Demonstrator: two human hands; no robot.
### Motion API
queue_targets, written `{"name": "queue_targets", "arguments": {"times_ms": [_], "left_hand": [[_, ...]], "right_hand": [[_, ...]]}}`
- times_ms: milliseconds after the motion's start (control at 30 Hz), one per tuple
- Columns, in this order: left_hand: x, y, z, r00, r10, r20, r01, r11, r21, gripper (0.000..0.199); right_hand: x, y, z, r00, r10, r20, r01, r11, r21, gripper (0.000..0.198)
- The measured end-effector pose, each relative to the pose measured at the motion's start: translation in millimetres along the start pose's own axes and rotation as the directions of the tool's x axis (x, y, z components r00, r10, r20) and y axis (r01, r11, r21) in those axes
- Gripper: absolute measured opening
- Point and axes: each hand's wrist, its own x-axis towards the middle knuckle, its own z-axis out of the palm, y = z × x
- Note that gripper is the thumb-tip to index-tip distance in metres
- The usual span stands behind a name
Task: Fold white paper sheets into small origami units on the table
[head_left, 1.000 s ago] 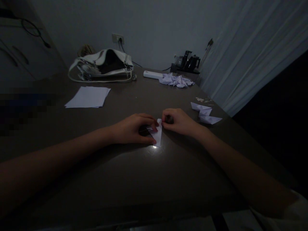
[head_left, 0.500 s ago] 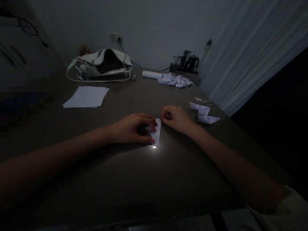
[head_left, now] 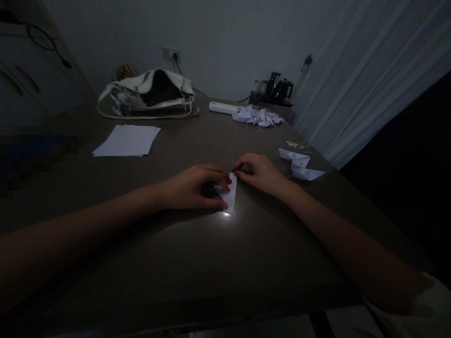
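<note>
A small folded piece of white paper [head_left: 231, 193] lies on the dark table in front of me. My left hand [head_left: 197, 188] holds it down from the left, thumb near its lower corner and fingers curled over its upper part. At its top edge my right hand [head_left: 259, 171] is closed, thumb and index finger pinched together at the paper's upper corner. The fingers hide part of the paper's left side. To the right of my right hand lie a few folded white paper pieces [head_left: 300, 162].
A stack of white sheets [head_left: 127, 141] lies at the left of the table [head_left: 197, 263]. Behind it sits an open white handbag [head_left: 151, 94]. Farther back are a white elongated object [head_left: 223, 108], a pile of folded papers [head_left: 257, 116] and a black kettle [head_left: 283, 90]. A pale curtain [head_left: 355, 70] hangs at the right.
My right hand has moved slightly left, bringing its pinched fingertips onto the paper's top corner. My left hand stays in place on the paper.
</note>
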Motion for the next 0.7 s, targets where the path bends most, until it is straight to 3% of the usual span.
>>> {"name": "queue_targets", "arguments": {"times_ms": [400, 700], "left_hand": [[1.1, -2.2, 1.2, 1.0, 0.017, -0.003, -0.017, 1.0, 0.019, 0.029], [1.7, -0.9, 1.3, 1.0, 0.005, -0.003, -0.005, 1.0, 0.012, 0.029]], "right_hand": [[-2.5, -4.8, -6.8, 0.991, -0.122, 0.052, 0.127, 0.985, -0.116, 0.012], [-0.3, -4.1, -3.8, 0.998, -0.061, 0.028, 0.064, 0.993, -0.103, 0.013]]}}
